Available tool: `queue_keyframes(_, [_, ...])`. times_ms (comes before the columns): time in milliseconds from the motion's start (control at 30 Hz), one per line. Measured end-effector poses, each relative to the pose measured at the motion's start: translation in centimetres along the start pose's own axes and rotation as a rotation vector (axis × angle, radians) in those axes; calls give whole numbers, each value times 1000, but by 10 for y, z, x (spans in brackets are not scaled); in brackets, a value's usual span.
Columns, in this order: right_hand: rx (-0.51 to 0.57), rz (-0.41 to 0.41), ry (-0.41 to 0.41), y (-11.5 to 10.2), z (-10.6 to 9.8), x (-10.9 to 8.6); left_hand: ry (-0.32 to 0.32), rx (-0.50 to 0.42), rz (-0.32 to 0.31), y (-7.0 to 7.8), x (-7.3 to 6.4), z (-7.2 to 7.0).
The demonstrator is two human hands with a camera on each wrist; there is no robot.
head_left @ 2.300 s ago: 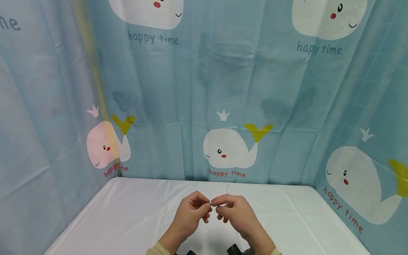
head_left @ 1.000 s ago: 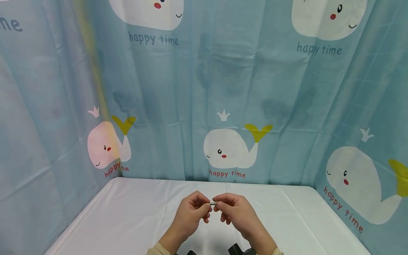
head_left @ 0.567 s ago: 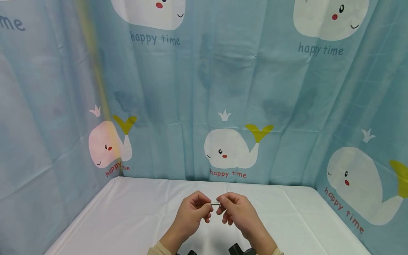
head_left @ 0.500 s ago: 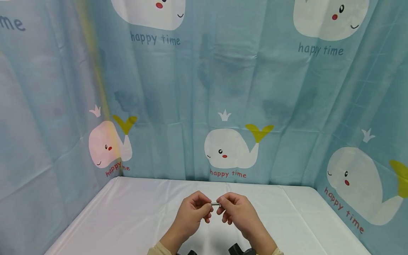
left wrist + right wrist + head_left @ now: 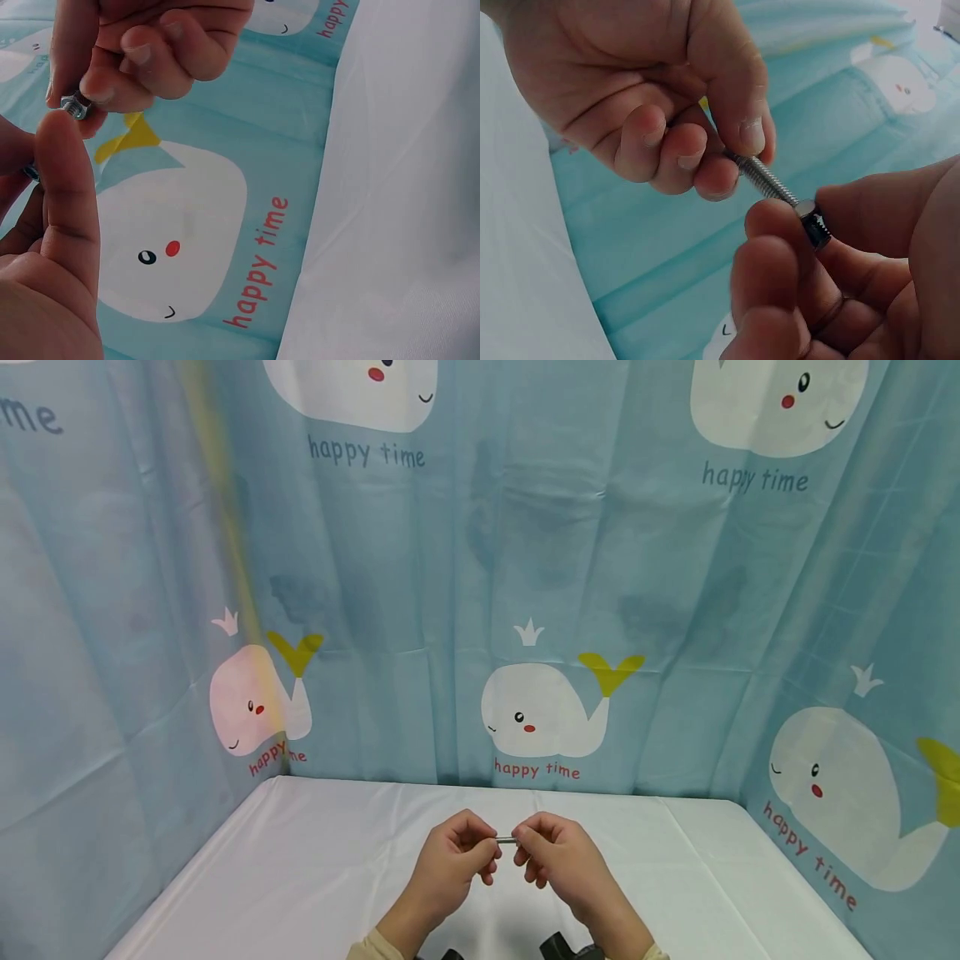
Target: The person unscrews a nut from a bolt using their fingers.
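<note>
A silver threaded bolt [image 5: 769, 180] spans the small gap between my two hands, held above the white table. My left hand [image 5: 450, 860] pinches one end of it between thumb and fingers. Toward the other end sits a hex nut [image 5: 806, 209], which my right hand [image 5: 558, 856] pinches between thumb and index finger. In the left wrist view the nut shows between the right fingertips, and a bit of metal [image 5: 31, 172] peeks out by the left fingers. The left fingertips hide part of the bolt.
A white cloth covers the table [image 5: 300, 860]. Blue curtains [image 5: 375, 568] printed with whales stand behind it and on both sides. Dark equipment [image 5: 562, 947] pokes in at the bottom edge near the right wrist.
The right hand has drawn a little to the right, away from the left hand, so more of the bolt's shaft shows between them. Its fingers have shifted on the nut; the left hand stays nearly still.
</note>
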State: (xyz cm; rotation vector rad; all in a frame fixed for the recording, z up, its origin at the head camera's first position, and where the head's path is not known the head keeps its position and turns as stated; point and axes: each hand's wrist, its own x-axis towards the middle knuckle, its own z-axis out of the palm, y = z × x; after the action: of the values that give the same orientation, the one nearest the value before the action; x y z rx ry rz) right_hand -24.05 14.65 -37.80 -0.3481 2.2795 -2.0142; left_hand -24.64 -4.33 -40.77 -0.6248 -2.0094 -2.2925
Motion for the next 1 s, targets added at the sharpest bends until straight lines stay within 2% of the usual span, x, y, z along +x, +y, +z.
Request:
queue_keyframes(200, [-26, -43, -2, -2, -1, 0, 6, 3, -14, 2, -1, 1])
queue_keyframes(433, [0, 0, -31, -2, -2, -2, 0, 15, -12, 1, 0, 1])
queue_keyframes(633, [-49, -38, -10, -3, -2, -1, 6, 16, -14, 1, 0, 0])
queue_keyframes(867, [-14, 2, 18, -4, -2, -2, 0, 24, -8, 1, 0, 0])
queue_keyframes(1000, [-26, -8, 32, -4, -2, -2, 3, 28, -10, 1, 1, 0])
